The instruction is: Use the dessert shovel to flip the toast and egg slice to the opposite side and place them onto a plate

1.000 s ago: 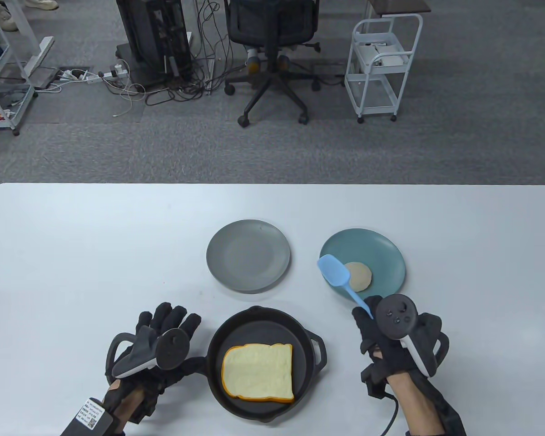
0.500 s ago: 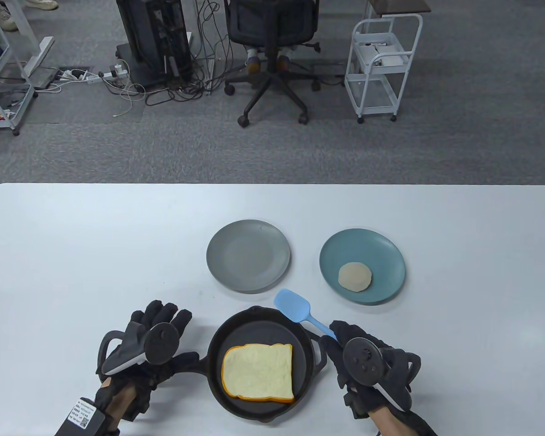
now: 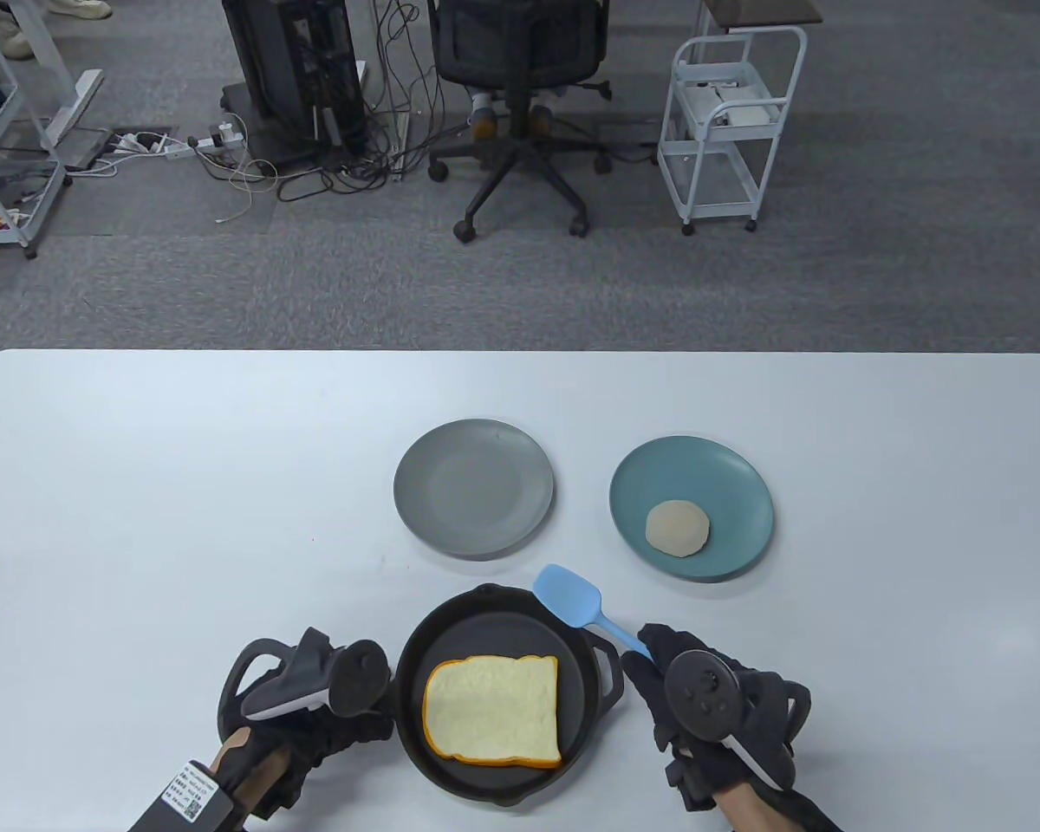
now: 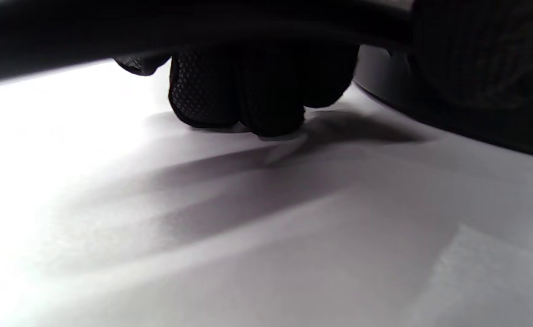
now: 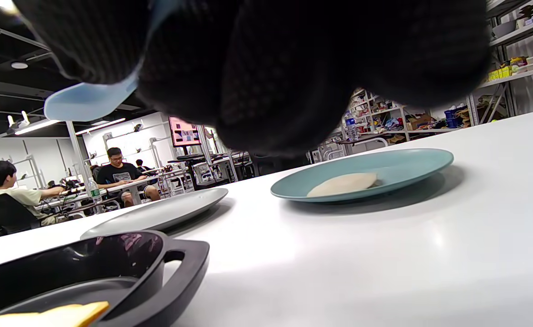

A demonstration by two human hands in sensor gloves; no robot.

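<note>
A slice of toast [image 3: 494, 712] lies flat in the black pan [image 3: 503, 620] near the table's front edge. My left hand [image 3: 312, 719] grips the pan's handle [image 3: 380, 693] on the left; in the left wrist view its curled fingers [image 4: 248, 91] touch the table beside the pan wall [image 4: 452, 118]. My right hand [image 3: 672, 685] holds the blue dessert shovel [image 3: 569, 594] by its handle, the blade hovering at the pan's far right rim. The round egg slice [image 3: 677, 529] lies on the teal plate [image 3: 728, 472]. The grey plate [image 3: 473, 487] holds nothing.
In the right wrist view the shovel blade [image 5: 89, 97] hangs above the pan's small loop handle [image 5: 184, 259], with the grey plate [image 5: 157, 213] and the teal plate [image 5: 407, 161] behind it. Beyond the table stand an office chair [image 3: 520, 104] and a white cart [image 3: 732, 121].
My right hand carried the shovel from the teal plate back and left to the pan's right rim. My left hand shifted right and curled round the pan handle.
</note>
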